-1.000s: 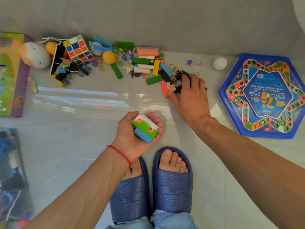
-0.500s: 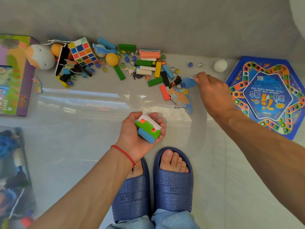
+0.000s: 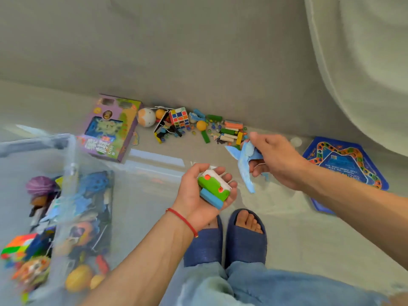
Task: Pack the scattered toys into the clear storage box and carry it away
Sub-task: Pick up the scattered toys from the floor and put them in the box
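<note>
Leftward, the clear storage box [image 3: 66,155] holds toys; marbles and blocks [image 3: 229,132] lie far. Left hand [image 3: 198,195] cups stacked blocks [image 3: 213,191]; right hand [image 3: 276,160] pinches blue puzzle pieces [image 3: 245,164] hanging lengthwise downward.

blocks [image 3: 213,189] green, white, blue | slippers [image 3: 245,239] navy | wristband [image 3: 183,220] red

We see soft, even daylight and only faint shadows. Pale glare streaks the glossy floor [image 3: 154,157]. Motion blur smears the clear storage box [image 3: 66,155] at left and softens the whole view. Wide-angle distortion bends the edges.
</note>
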`<state>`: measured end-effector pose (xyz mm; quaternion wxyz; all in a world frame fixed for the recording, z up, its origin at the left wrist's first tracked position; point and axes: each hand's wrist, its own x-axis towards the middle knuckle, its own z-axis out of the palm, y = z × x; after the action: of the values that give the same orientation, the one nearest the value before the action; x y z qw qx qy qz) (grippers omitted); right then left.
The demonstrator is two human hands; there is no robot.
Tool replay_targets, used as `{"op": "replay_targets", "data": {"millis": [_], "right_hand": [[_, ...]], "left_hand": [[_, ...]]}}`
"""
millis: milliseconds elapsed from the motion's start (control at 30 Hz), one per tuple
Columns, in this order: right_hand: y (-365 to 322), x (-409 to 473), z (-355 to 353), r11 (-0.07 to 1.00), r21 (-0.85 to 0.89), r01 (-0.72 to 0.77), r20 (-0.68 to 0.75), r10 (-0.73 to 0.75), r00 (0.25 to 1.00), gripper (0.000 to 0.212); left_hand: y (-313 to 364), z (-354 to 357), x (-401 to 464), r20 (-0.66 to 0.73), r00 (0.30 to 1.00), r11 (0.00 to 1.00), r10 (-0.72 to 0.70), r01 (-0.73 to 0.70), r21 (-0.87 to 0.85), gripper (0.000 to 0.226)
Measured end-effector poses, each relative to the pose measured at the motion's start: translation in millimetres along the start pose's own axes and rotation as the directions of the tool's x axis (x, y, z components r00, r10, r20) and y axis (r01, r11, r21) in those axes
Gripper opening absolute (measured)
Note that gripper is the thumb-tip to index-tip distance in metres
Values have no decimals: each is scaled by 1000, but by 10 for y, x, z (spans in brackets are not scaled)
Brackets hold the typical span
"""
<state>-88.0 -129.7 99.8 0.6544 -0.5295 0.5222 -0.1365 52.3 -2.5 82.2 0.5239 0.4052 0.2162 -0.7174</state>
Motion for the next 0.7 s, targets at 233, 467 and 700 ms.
{"op": "replay_targets", "data": {"millis": [233,467,700], "right_hand": [[-1448,-666,1305,964,-220,151,381,-58,923,39],[-1676,-1123,3170,981,-193,-16,486,110,867,33],[-1762,-1108,3360,953,-297,-52,528,210,823,50]], "left_hand": [[406,-717,-1556,35,960,938,279,-265,-225,30],[908,-2036,-2650,-336,826,773,451,-550,-315,38],[1293,-2280,-2914,-540,693,705,477,-669,-236,57]]}}
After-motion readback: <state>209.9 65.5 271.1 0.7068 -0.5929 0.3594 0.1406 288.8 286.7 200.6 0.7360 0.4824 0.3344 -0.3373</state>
